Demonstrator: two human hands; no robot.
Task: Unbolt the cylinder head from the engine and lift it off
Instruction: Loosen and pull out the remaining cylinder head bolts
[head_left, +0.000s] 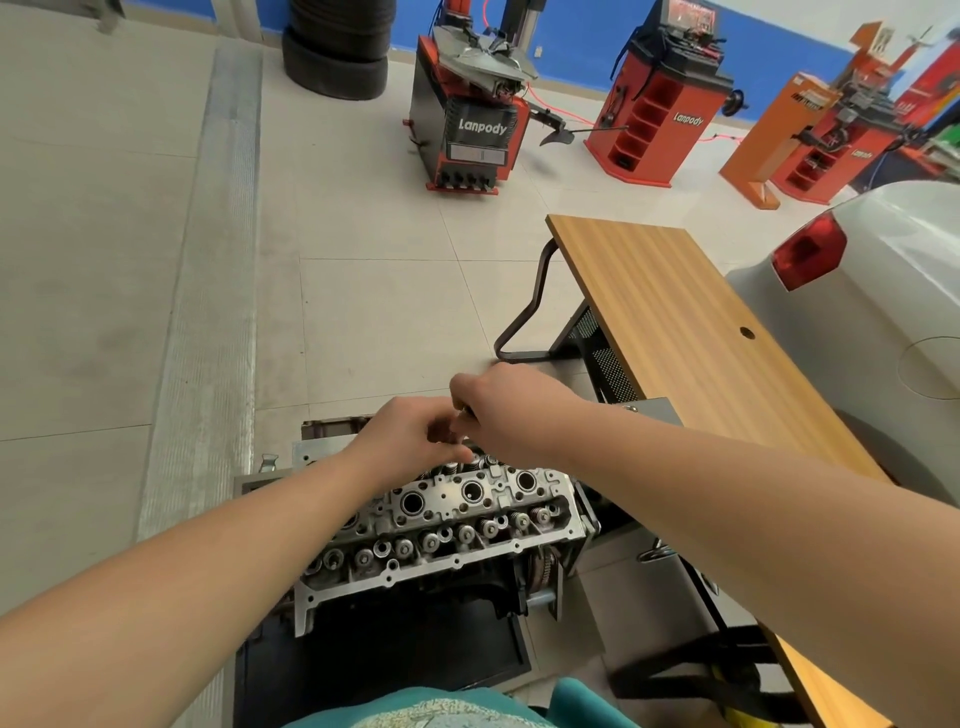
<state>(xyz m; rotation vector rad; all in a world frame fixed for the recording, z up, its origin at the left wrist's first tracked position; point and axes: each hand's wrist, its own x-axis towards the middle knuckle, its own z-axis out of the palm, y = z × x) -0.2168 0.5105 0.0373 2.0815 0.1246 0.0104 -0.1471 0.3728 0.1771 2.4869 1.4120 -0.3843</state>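
The cylinder head sits on the engine, directly below and nearer than the fingers. Left hand fingers are curled at the head's far edge; their hold cannot be determined. Right hand, touching the left, grips a dark tool handle. Beyond the fingers, a wooden table.

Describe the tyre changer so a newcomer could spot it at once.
Look along the blue back wall, where red workshop machines stand in a row. The tyre changer is the leftmost, beside the stacked black tyres. Only it has a black front panel and a round metal table on top.
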